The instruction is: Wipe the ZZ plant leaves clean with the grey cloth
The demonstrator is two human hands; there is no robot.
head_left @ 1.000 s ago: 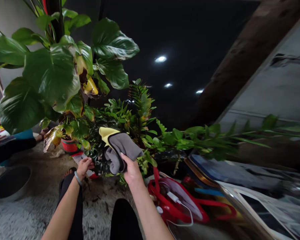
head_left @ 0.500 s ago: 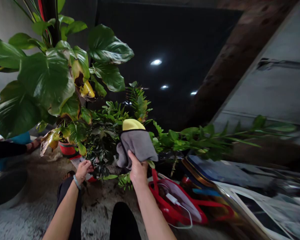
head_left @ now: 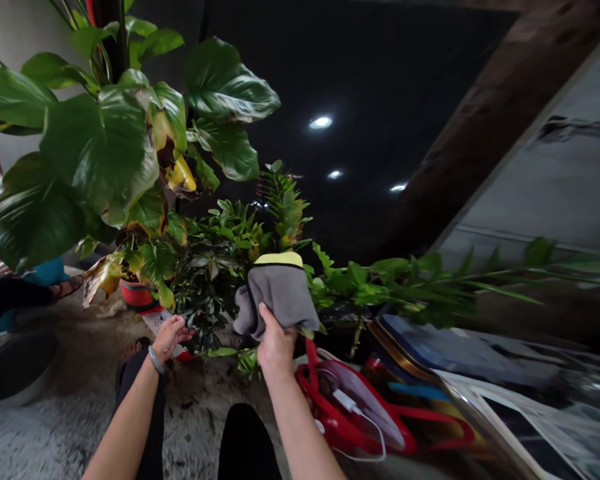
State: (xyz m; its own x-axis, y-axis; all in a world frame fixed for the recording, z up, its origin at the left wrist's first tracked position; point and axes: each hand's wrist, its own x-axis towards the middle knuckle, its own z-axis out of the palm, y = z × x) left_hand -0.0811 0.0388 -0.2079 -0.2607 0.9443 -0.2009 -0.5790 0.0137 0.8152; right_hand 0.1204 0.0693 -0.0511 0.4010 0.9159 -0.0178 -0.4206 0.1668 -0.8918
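Note:
A grey cloth with a yellow underside and black edging (head_left: 283, 297) is gripped in my right hand (head_left: 275, 347), thumb on top. It hangs in front of the green plants, just over some leaves. My left hand (head_left: 171, 335), with a bangle (head_left: 155, 360) at the wrist, is curled with its fingertips together beside a dark-leaved plant (head_left: 207, 287). Whatever those fingers pinch, if anything, is too small to make out. Left of and above it stands a big-leaved plant (head_left: 97, 150) with some yellowed, browned leaves, in a red pot (head_left: 137, 295).
At right a red bag (head_left: 340, 400) holds a white charger with a cable (head_left: 347, 401), beside stacked flat items (head_left: 420, 353). A long leafy branch (head_left: 430, 270) reaches right. A dark basin (head_left: 17, 370) and another person's foot (head_left: 67, 287) are at left. Behind is a dark glossy panel (head_left: 360, 87).
The cloth has tipped and dropped slightly, so less of its yellow side shows. My left hand stays almost in place by the leaves. The view has shifted a little.

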